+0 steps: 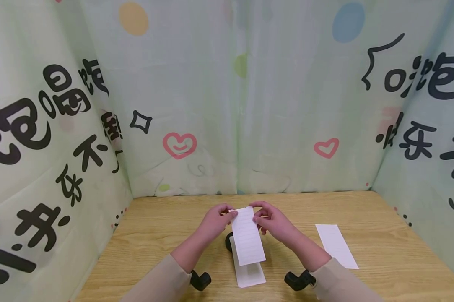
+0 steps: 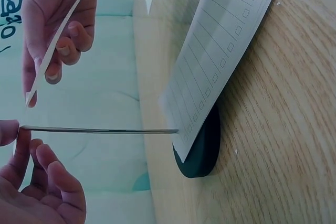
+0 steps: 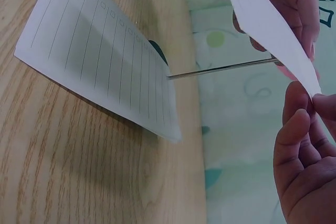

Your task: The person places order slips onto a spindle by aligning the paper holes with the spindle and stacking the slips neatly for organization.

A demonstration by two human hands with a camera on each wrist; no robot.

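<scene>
Visible only from the wrists: thin upright rod [image 2: 105,130], checkboxes [image 2: 223,62] on lower paper [image 2: 212,35]. Pinching faintly ruled white sheet [image 1: 248,239] with left grip [image 1: 216,220] and right grip [image 1: 273,221].

From the person's seat, the table [image 1: 136,235] has the curtain [image 1: 276,142] behind it at 12 o'clock and along its 9 and 3 o'clock sides, while a loose sheet [image 1: 336,246] lies on it between 2 and 3 o'clock from the lower paper [image 1: 251,277]. That paper lies over a base [image 2: 202,156], which peeps out at its 10 o'clock edge, and a rod [image 2: 100,130] stands up at its 12 o'clock end. Above, the upper sheet [image 1: 249,241] reaches toward 6 o'clock, with the left hand [image 1: 216,220] at its 11 o'clock corner and the right hand [image 1: 273,220] at its 1 o'clock corner.
</scene>
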